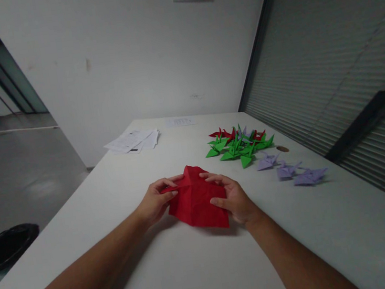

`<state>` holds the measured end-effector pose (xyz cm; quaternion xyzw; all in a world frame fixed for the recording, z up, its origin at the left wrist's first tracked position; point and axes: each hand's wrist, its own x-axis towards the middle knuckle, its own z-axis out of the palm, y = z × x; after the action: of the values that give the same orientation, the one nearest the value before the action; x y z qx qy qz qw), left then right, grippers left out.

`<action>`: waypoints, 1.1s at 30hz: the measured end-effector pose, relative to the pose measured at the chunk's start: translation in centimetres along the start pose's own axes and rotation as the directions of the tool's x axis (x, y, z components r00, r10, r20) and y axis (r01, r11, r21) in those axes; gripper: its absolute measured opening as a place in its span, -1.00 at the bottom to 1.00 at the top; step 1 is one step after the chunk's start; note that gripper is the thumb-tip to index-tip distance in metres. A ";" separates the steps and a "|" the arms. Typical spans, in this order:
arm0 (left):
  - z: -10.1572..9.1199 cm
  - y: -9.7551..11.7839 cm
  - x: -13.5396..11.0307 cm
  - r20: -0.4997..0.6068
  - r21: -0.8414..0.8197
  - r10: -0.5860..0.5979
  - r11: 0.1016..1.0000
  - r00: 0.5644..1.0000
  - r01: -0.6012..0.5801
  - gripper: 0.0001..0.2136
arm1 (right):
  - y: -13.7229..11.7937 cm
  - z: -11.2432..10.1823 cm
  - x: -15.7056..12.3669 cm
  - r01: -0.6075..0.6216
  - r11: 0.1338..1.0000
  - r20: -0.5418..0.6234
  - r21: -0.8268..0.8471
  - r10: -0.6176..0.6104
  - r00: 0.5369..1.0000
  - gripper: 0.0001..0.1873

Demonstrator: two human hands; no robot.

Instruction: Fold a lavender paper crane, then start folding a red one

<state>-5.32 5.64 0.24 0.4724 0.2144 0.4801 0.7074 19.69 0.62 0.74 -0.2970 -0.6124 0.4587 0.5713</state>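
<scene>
A creased sheet of red origami paper [198,199] is held up slightly above the white table [135,269]. My left hand [157,199] pinches its left side between thumb and fingers. On the opposite side my right hand [231,195] grips the sheet, fingers behind the upper part and thumb on the front face. Fold lines run across the paper, and its lower edge hangs over a shadow on the table. To the right, three lilac paper cranes [309,176] stand in a slanting row.
Behind them is a cluster of green paper cranes [238,148] with red and lilac ones. A round brown disc [282,149] lies near the blinds [347,68]. Printed papers [132,141] rest at the far left; a black-lined bin [7,247] stands beside the table.
</scene>
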 end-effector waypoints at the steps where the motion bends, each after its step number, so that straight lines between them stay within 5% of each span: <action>1: 0.0 0.0 0.0 0.005 -0.004 -0.002 1.000 1.000 0.002 -0.86 | 0.0 0.0 0.0 0.011 1.000 0.004 -0.007 -0.011 1.000 -0.53; 7: 0.1 0.0 -0.2 0.028 -0.041 -0.005 0.999 1.000 0.006 -0.86 | 0.2 0.3 0.0 0.078 0.993 0.007 -0.085 -0.078 0.997 -0.51; 12: 0.5 -0.2 -0.3 0.050 -0.076 -0.017 0.997 0.999 0.021 -0.85 | 0.7 1.2 0.0 -0.011 0.997 -0.049 -0.078 0.008 0.999 -0.44; 18: 1.0 -0.5 -0.2 0.050 -0.086 -0.005 0.996 0.999 0.010 -0.86 | 1.0 1.5 0.2 0.054 0.956 -0.067 -0.287 -0.076 0.995 -0.70; 23: 1.0 -0.6 -0.2 0.023 -0.062 0.006 0.998 1.000 -0.004 -0.84 | 1.2 1.2 0.2 0.157 0.845 0.039 -0.511 -0.160 0.986 -0.72; 33: 0.5 -1.2 0.0 0.016 0.061 0.045 0.997 0.999 -0.046 -0.87 | 0.1 0.6 0.5 0.294 0.489 0.217 -0.821 -0.209 0.954 -0.66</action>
<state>-4.36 5.28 -0.58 0.5021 0.2130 0.4860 0.6829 19.04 0.93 0.92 -0.4229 -0.8181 0.0286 0.3886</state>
